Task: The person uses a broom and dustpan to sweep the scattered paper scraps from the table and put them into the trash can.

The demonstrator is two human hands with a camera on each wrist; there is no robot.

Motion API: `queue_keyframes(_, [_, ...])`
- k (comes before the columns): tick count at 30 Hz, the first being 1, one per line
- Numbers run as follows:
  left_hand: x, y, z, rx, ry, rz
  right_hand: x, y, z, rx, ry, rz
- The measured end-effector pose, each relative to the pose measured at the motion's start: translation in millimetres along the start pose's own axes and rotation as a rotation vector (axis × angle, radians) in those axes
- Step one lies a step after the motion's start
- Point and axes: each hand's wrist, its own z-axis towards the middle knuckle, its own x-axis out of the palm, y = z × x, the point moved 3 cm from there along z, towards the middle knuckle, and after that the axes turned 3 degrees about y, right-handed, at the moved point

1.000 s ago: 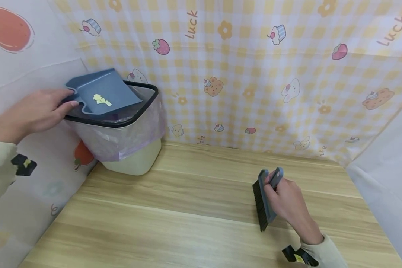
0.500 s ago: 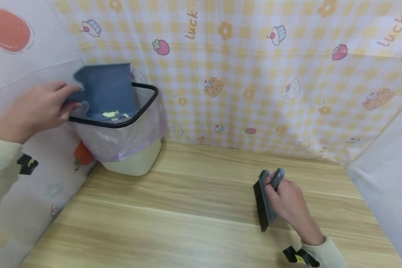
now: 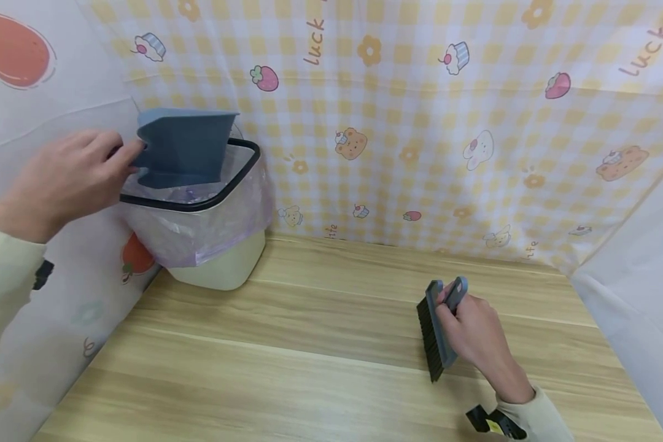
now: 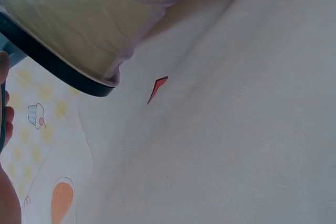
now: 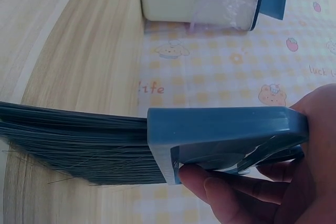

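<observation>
My left hand grips the handle of a blue-grey dustpan, tilted on its side over the mouth of a lined trash bin. No scraps show on the dustpan's visible face. In the left wrist view only part of the left hand appears, beside the bin's dark rim. On the right, my right hand holds a small hand brush by its handle, dark bristles facing left over the table. The right wrist view shows the fingers curled round the brush.
The bin stands at the back left corner of the wood-grain table. Behind hangs a yellow checked cloth, with a white printed cloth on the left and a white one on the right.
The left hand has tipped the dustpan from nearly level to on its side and shifted it slightly right. Pale yellow scraps have slid off it into the bin. The right hand stays put.
</observation>
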Motion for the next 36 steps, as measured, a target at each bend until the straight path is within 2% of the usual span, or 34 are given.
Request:
queue_keyframes(7, [-1.8, 0.1, -2.4, -0.058, 0.01, 0.004, 0.2, -0.2, 0.2, 0.006, 0.004, 0.002])
queue_keyframes(13, [-2.0, 1.1, -2.4, -0.181, 0.111, 0.045, -0.1, 0.0, 0.0, 0.0, -0.001, -0.001])
queue_keyframes(18, [-2.3, 2.5, -3.6, -0.236, 0.172, 0.077, -0.1, 0.2, 0.1, -0.009, -0.006, -0.003])
queue_keyframes(26, [-3.8, 4.8, -3.3, -0.347, 0.275, 0.071, 0.0, -0.1, -0.2, -0.004, 0.0, 0.002])
queue_keyframes(32, [-5.1, 4.4, -3.1, -0.426, 0.311, 0.029, -0.1, -0.8, -0.8, 0.004, 0.003, 0.004])
queue_keyframes(36, [-4.1, 3.5, -3.7, -0.446, 0.331, -0.002, -0.4, -1.0, -0.9, 0.005, 0.004, 0.004])
